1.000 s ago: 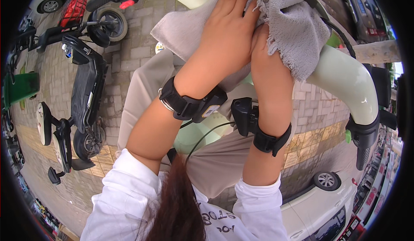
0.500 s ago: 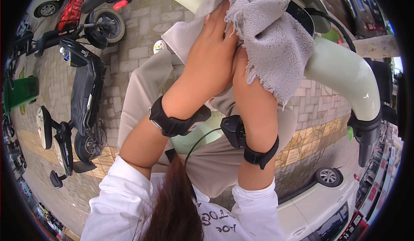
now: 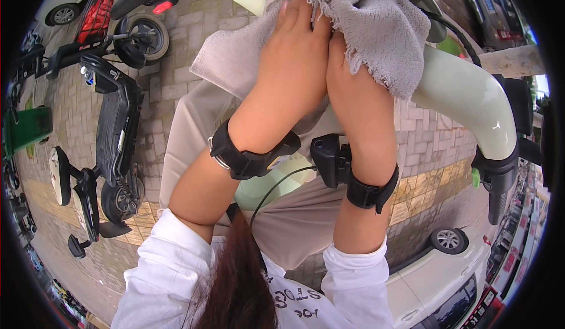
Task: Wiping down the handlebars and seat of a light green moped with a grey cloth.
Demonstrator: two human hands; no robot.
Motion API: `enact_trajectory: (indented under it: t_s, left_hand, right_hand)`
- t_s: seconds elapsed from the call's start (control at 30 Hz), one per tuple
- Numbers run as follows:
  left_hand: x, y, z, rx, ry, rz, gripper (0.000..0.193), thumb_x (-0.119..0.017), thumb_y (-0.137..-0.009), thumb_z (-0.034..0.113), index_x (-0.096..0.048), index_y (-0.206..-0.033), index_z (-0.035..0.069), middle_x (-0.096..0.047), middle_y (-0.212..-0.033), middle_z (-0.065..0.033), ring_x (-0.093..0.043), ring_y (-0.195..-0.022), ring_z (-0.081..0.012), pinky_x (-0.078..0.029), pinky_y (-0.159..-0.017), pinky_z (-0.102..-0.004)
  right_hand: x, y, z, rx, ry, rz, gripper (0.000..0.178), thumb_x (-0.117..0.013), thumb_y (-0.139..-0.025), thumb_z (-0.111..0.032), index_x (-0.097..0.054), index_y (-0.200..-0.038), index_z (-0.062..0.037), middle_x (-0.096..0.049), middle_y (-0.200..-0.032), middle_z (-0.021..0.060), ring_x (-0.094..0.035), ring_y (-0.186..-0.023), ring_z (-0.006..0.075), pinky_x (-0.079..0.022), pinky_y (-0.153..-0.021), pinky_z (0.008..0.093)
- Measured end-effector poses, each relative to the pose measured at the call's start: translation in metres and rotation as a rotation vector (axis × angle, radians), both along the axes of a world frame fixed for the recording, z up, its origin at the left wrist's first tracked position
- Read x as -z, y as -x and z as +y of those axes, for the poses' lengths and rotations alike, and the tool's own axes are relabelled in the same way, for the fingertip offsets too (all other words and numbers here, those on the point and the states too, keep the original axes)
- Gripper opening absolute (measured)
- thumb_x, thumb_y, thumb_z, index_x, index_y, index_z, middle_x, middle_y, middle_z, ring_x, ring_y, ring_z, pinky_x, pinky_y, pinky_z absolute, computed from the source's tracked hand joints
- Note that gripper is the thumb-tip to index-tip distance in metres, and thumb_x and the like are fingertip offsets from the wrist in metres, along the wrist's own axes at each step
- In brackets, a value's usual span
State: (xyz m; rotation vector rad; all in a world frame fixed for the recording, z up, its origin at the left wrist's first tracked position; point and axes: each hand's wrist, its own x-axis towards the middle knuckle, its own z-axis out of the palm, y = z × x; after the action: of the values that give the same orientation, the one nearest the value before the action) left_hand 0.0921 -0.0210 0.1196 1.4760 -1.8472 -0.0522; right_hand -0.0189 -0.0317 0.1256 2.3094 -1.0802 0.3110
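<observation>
Far left there's the black left grip, then my gray towel, bunched over the middle of the pale green handlebar with one corner dangling. I'd tuck that in so it can't snag. Left hand is flat on the towel, fingers straight. Right hand sits right beside it, fingers hidden under the fold, so can't tell if they're gripping. I'd press evenly, follow the curve, and go easy around that black cable.
</observation>
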Motion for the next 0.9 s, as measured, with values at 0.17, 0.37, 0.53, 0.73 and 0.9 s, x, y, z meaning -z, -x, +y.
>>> enact_trajectory:
  t_s: [0.17,0.37,0.53,0.73,0.9]
  left_hand:
    - [-0.002,-0.001,-0.003,0.011,-0.060,-0.049,0.048,-0.056,-0.063,0.007,-0.040,-0.107,-0.005,-0.038,-0.108,-0.0278,-0.034,-0.104,-0.0452,-0.030,-0.094,-0.0442]
    - [-0.007,-0.010,-0.010,0.048,0.022,-0.113,0.050,-0.056,-0.065,0.009,-0.040,-0.110,-0.005,-0.037,-0.114,-0.0267,-0.032,-0.108,-0.0455,-0.026,-0.096,-0.0462]
    - [0.009,-0.008,-0.007,0.150,-0.085,0.114,0.048,-0.048,-0.072,0.006,-0.038,-0.118,-0.001,-0.031,-0.124,-0.0254,-0.023,-0.119,-0.0404,-0.022,-0.098,-0.0473]
    - [0.022,-0.012,0.028,0.193,-0.017,0.254,0.039,-0.059,-0.071,0.014,-0.051,-0.107,0.002,-0.040,-0.119,-0.0144,-0.038,-0.110,-0.0274,-0.030,-0.091,-0.0373]
    - [0.075,-0.009,0.054,0.114,-0.235,0.635,0.036,-0.057,-0.065,0.000,-0.049,-0.101,-0.004,-0.050,-0.103,-0.0163,-0.049,-0.095,-0.0268,-0.038,-0.081,-0.0315]
  right_hand:
    - [0.004,-0.008,0.007,0.000,-0.131,-0.150,0.037,-0.048,-0.076,-0.010,-0.047,-0.112,-0.0032,-0.046,-0.113,0.0170,-0.042,-0.105,0.0360,-0.031,-0.090,0.0438]
    - [-0.006,-0.023,0.017,0.006,-0.261,-0.383,0.037,-0.049,-0.076,-0.011,-0.047,-0.112,-0.0035,-0.046,-0.113,0.0169,-0.042,-0.105,0.0364,-0.031,-0.089,0.0442]
    - [0.004,-0.025,0.021,0.137,-0.194,-0.569,0.038,-0.050,-0.075,-0.012,-0.047,-0.112,-0.0037,-0.046,-0.113,0.0169,-0.042,-0.104,0.0367,-0.031,-0.089,0.0446]
    - [0.028,-0.018,0.075,0.123,-0.459,-1.106,0.045,-0.056,-0.074,-0.017,-0.044,-0.115,-0.0037,-0.043,-0.116,0.0160,-0.039,-0.108,0.0347,-0.028,-0.091,0.0453]
    - [0.103,-0.039,0.123,0.356,-0.780,-1.069,0.025,-0.054,-0.078,-0.016,-0.053,-0.100,-0.0034,-0.054,-0.096,0.0119,-0.050,-0.091,0.0291,-0.037,-0.077,0.0398]
